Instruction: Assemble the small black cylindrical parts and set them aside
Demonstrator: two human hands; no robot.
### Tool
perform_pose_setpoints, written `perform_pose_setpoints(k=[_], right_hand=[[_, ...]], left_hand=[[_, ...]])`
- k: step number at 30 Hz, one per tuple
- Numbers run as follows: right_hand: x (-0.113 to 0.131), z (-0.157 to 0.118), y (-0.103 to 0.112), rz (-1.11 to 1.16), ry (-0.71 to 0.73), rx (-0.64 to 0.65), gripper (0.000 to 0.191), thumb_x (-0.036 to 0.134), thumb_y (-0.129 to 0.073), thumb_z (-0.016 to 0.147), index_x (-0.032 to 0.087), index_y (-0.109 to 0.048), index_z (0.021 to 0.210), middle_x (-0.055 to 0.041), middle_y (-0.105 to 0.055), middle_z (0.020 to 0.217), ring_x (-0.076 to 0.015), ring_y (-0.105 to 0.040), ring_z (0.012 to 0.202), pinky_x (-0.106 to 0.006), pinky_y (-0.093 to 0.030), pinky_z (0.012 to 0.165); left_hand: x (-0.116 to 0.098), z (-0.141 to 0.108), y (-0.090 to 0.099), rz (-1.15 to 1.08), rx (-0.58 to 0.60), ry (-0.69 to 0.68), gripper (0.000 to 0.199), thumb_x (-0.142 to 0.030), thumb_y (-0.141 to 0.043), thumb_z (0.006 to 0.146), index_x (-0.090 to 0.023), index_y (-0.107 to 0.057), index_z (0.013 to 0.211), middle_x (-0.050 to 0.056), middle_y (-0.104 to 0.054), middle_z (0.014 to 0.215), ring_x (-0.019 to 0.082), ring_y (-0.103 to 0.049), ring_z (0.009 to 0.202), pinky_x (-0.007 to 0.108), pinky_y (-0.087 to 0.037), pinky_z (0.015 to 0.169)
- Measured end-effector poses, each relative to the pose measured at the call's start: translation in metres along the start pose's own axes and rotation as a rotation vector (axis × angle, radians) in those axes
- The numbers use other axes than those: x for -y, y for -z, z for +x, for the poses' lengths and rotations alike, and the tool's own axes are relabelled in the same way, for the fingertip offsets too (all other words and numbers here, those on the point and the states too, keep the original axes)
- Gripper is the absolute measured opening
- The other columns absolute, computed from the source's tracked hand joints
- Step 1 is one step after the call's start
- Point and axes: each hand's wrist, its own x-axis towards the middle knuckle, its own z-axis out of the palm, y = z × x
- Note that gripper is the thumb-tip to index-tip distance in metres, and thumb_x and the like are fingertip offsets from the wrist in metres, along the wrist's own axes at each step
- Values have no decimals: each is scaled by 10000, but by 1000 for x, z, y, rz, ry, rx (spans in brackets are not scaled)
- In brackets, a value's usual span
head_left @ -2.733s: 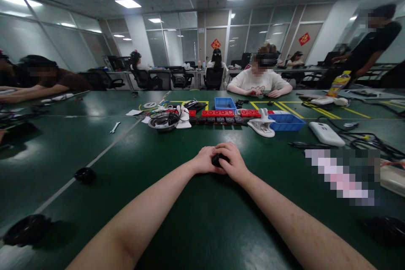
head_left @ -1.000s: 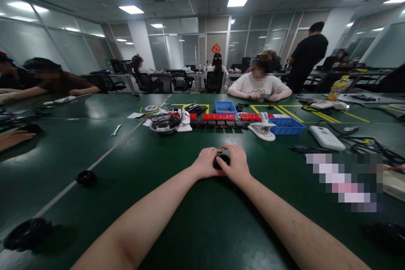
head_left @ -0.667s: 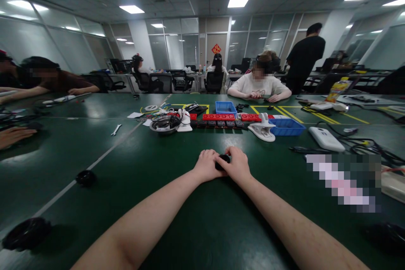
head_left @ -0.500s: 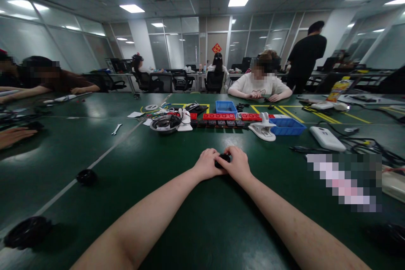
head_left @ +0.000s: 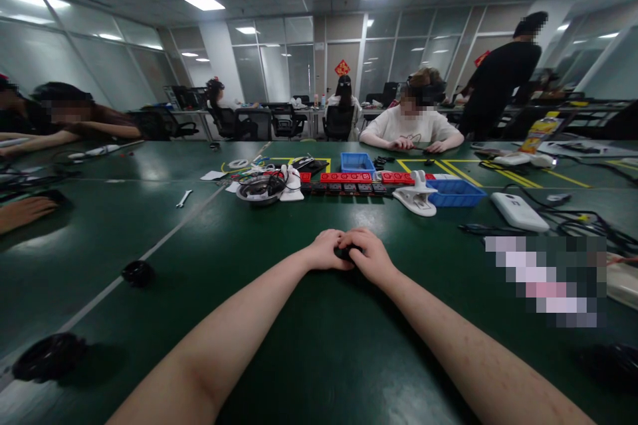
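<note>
Object point(head_left: 343, 253), small and black, is between my two hands, partly hidden by them. Left hand point(head_left: 325, 250) curled around its left side, right hand point(head_left: 371, 255) bent over its right side; both nearly closed, gripping it. Green table point(head_left: 319, 352) below. Beyond left hand, metal bowl point(head_left: 244, 194); beyond right hand, white clamp point(head_left: 417, 203); well to left, wrench point(head_left: 184, 198).

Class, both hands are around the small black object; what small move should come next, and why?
Perhaps ease the right hand back slightly while the left hand steadies the small black rounded object: both hands cover much of it.
</note>
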Motion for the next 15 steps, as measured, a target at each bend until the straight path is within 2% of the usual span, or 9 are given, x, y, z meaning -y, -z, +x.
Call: perform_pose_setpoints(k=[3, 6, 8, 11, 15], right_hand=[[2, -1, -1, 20, 24, -2, 196, 92, -404, 626, 205, -563, 645, -22, -627, 776, -193, -541, 849, -340, -431, 795], [5, -4, -2, 7, 35, -21, 150, 135, -429, 664, 201, -563, 678, -38, -610, 896, -202, -523, 922, -351, -406, 843], [6, -6, -3, -19, 24, -56, 149, 196, -458, 711, 195, -575, 803, -60, -574, 997, -215, -495, 983, -367, -378, 880], [3, -8, -4, -73, -17, -122, 253, 309, -482, 759, 178, -535, 968, -94, -531, 1060, -238, -459, 1032, -397, -345, 909], [-3, -10, -6, -151, -90, -172, 331, 398, -512, 749, 159, -502, 977, -103, -537, 993, -248, -479, 960, -402, -371, 855]], left_hand=[[0, 0, 0, 3, 4, -15, 452, -399, -716, 572, -197, -579, 953, 34, -552, 1002, 264, -495, 981, 366, -391, 870], [-3, -1, 0, 14, 10, -52, 403, -402, -705, 595, -220, -590, 935, 23, -555, 1034, 263, -489, 1009, 369, -363, 904], [-5, -2, 0, 24, -1, -68, 475, -426, -707, 594, -229, -566, 1003, 28, -542, 1085, 267, -473, 1041, 377, -341, 927], [-8, -4, -1, 38, -32, -66, 681, -504, -717, 556, -227, -482, 1132, 48, -508, 1155, 276, -447, 1076, 389, -326, 942], [-11, -8, -2, 67, -85, -40, 747, -549, -721, 521, -217, -453, 1134, 52, -506, 1124, 259, -455, 1056, 374, -331, 939]])
